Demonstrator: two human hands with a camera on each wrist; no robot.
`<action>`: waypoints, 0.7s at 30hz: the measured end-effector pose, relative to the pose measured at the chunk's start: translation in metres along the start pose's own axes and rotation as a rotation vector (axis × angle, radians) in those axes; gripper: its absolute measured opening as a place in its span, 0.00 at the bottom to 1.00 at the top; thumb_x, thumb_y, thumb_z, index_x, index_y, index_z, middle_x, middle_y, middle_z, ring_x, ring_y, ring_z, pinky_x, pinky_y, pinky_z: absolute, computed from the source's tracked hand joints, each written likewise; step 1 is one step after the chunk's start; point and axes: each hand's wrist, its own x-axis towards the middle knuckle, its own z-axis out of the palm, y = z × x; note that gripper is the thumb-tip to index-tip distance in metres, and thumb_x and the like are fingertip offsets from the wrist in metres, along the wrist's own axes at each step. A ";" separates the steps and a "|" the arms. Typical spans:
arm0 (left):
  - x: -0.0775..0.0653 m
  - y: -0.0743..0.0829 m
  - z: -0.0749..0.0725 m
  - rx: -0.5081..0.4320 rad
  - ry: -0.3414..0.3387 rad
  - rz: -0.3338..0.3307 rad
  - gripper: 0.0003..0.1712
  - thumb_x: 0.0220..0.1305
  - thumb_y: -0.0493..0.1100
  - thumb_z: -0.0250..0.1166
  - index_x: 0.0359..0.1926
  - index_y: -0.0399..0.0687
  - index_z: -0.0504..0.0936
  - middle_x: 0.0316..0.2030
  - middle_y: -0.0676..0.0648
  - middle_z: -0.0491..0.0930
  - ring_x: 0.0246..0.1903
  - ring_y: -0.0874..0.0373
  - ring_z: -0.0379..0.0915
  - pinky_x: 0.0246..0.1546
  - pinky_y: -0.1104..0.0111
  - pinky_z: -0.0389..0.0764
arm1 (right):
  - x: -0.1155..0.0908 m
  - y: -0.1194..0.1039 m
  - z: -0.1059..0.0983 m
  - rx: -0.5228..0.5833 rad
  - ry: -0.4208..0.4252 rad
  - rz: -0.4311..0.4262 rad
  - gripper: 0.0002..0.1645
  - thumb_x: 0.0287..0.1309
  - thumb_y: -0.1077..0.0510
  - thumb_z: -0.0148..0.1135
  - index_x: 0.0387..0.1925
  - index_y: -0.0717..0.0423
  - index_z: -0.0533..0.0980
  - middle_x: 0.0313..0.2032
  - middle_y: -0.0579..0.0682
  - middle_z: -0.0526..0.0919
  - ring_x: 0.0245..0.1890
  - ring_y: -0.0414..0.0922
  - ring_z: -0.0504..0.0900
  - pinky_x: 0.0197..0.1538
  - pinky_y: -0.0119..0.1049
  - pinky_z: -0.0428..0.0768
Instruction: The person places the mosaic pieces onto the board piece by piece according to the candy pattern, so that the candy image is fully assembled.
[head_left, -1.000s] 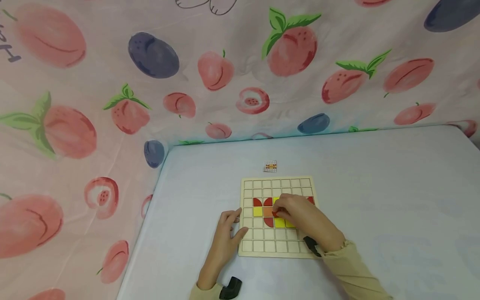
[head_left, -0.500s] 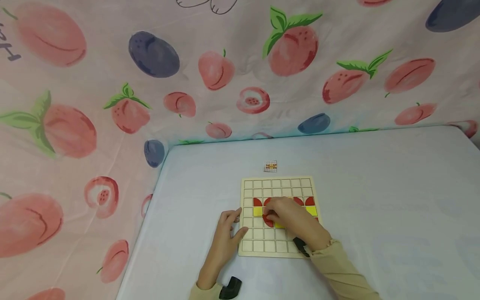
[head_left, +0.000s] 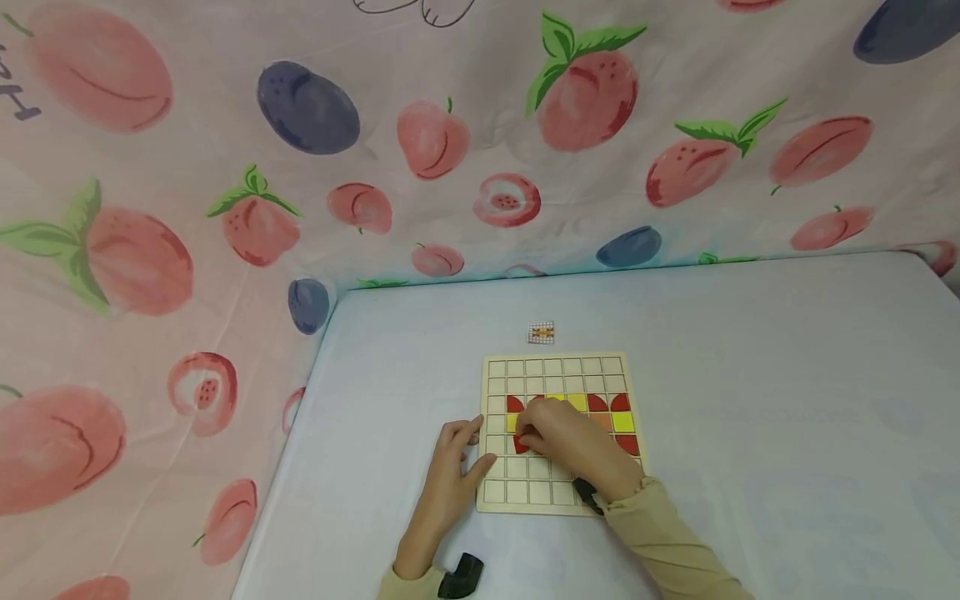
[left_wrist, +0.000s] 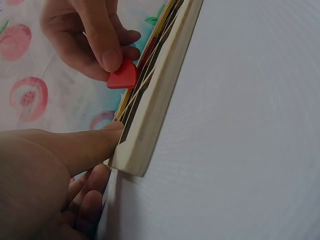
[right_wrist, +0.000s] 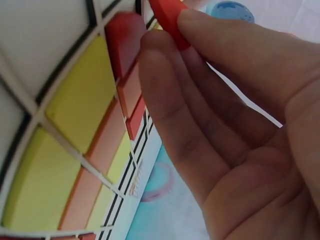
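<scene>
My right hand (head_left: 577,442) pinches a red quarter-circle tile (left_wrist: 123,76) between thumb and fingertips. It is over the lower left of the coloured pattern on a pale wooden grid board (head_left: 517,492). In the right wrist view the red tile is partly cut off by the top edge, apart from the grid. Yellow square tiles (right_wrist: 75,105), orange tiles and other red quarter-circle tiles lie in the cells, several hidden under the right hand. At the board's left edge my left hand (head_left: 448,475) rests, thumb on the rim and the other fingers along the side.
Behind the board a small printed card (head_left: 541,332) with a coloured grid pattern lies on the white tabletop (head_left: 787,400). A fruit-printed cloth (head_left: 510,100) hangs behind and to the left. Black straps (head_left: 461,577) sit at the wrists.
My right hand has moved left across the board with the red tile in its fingers, uncovering yellow, orange and red tiles on the right. The left hand has stayed in place.
</scene>
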 end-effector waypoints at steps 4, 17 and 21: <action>0.000 0.000 0.000 0.005 0.002 0.009 0.33 0.63 0.39 0.69 0.68 0.40 0.71 0.53 0.47 0.71 0.49 0.57 0.70 0.47 0.69 0.72 | 0.001 -0.002 0.004 -0.001 -0.014 0.022 0.03 0.57 0.65 0.70 0.29 0.57 0.83 0.27 0.42 0.80 0.28 0.38 0.73 0.35 0.32 0.76; -0.001 0.000 0.000 -0.005 0.001 0.009 0.33 0.63 0.38 0.69 0.68 0.40 0.71 0.53 0.46 0.71 0.49 0.57 0.69 0.47 0.69 0.71 | 0.007 -0.004 0.012 -0.042 0.017 0.025 0.02 0.55 0.64 0.72 0.32 0.58 0.85 0.30 0.46 0.84 0.27 0.38 0.75 0.34 0.31 0.78; 0.000 0.000 0.000 -0.007 0.001 0.011 0.33 0.63 0.38 0.69 0.68 0.40 0.71 0.53 0.46 0.71 0.49 0.57 0.69 0.47 0.69 0.71 | 0.007 -0.005 0.012 -0.050 0.021 0.020 0.03 0.55 0.64 0.72 0.32 0.58 0.85 0.30 0.47 0.84 0.28 0.39 0.75 0.34 0.31 0.78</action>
